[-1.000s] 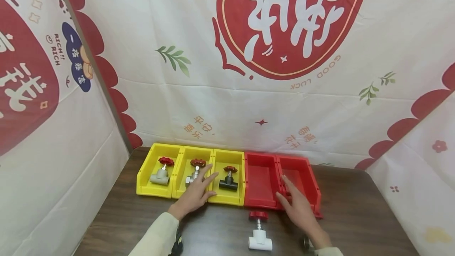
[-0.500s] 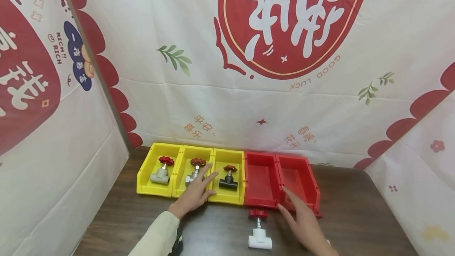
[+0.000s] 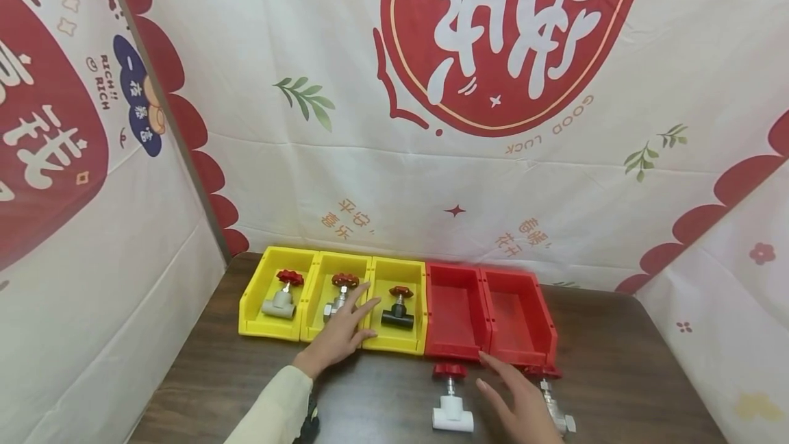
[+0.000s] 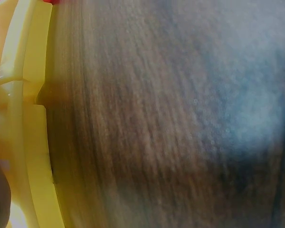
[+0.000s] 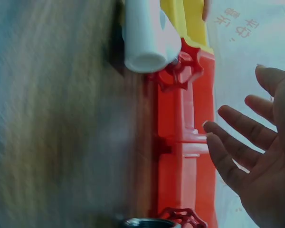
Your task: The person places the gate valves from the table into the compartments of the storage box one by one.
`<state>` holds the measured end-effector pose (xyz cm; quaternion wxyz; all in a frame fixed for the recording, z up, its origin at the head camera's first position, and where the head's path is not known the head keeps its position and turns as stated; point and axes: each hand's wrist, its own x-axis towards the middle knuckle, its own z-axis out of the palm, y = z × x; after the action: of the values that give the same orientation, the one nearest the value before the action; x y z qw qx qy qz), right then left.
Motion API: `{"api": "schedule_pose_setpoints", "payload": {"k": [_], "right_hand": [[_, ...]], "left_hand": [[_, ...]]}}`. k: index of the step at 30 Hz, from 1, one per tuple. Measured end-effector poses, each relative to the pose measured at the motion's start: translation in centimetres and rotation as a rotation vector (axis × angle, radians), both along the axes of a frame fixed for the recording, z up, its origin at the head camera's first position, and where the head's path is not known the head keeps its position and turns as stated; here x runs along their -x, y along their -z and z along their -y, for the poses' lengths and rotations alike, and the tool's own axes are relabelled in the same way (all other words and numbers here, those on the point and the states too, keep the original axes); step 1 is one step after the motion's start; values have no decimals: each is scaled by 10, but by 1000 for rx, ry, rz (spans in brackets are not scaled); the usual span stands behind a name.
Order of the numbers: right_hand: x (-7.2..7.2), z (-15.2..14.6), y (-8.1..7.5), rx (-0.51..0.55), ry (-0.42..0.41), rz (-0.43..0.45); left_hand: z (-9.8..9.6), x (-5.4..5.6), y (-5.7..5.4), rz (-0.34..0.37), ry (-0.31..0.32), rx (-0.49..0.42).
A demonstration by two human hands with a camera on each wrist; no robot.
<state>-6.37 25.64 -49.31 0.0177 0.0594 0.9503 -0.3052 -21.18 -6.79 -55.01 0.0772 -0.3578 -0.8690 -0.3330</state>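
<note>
My left hand [image 3: 339,336], fingers spread, lies over the front edge where the middle and right yellow bins meet. A silver valve [image 3: 331,312] with a red handwheel is partly behind it. Right of its fingers, a black valve [image 3: 397,318] sits in the right yellow bin. My right hand [image 3: 522,399] hovers over the table before the red bins with loosely extended fingers, holding nothing. To its left lies a white valve [image 3: 453,416] with a red handwheel, also large in the right wrist view. Another metal valve [image 3: 555,413] shows past its right side, partly covered by the hand.
A grey valve [image 3: 280,304] lies in the left yellow bin [image 3: 259,327]. Two red bins [image 3: 455,350] [image 3: 524,355] continue the row to the right, with bare floors. Printed cloth [image 3: 394,177] hangs close behind the row. Dark wooden table [image 3: 622,362] extends right.
My right hand has drawn back from the right red bin toward the table's near side. The metal valve on the right now shows beside it. My left hand stays in place.
</note>
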Motion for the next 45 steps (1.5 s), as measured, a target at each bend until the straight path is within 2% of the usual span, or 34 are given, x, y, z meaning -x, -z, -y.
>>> {"api": "schedule_pose_setpoints", "payload": {"k": [7,14,21,25,29,33,41,45], "right_hand": [[-8,8,10,50,-38,34],[-13,9,21,78,-172,94],[-17,17,25,19,-203,184],[-17,17,27,3,-273,186],[-14,17,31,38,-334,241],[-12,17,35,34,-358,288],[-9,20,40,18,-339,297],[-7,21,43,27,-371,277]], "left_hand": [[-1,0,1,14,-6,12],[-1,-1,2,6,-21,18],[-2,0,3,-33,-6,4],[-2,0,4,-21,-14,11],[-1,0,3,-5,-25,18],[0,0,3,-5,-30,20],[-1,2,6,-1,-32,17],[-1,2,7,-23,-28,12]]}}
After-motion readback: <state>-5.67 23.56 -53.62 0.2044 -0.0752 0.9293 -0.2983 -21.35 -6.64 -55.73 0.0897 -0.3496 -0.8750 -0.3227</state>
